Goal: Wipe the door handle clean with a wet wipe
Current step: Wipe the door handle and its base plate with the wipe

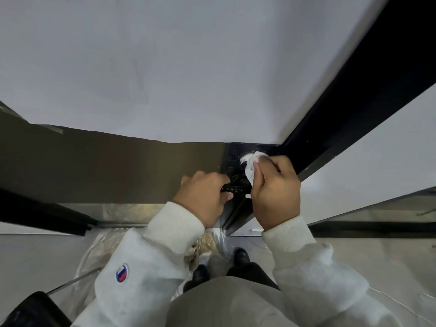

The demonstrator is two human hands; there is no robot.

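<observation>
The black door handle [232, 185] sits at the door's dark edge, gripped at its end by the left hand [203, 197], while the right hand [276, 192] pinches the bunched wet wipe [251, 166] against its base, best rubbed firmly round every side while the handle is steadied.

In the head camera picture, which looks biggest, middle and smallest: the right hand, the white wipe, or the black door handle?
1. Right hand, clearly biggest.
2. White wipe and black door handle: both look small, and the hands hide much of each, so I won't rank them.
</observation>
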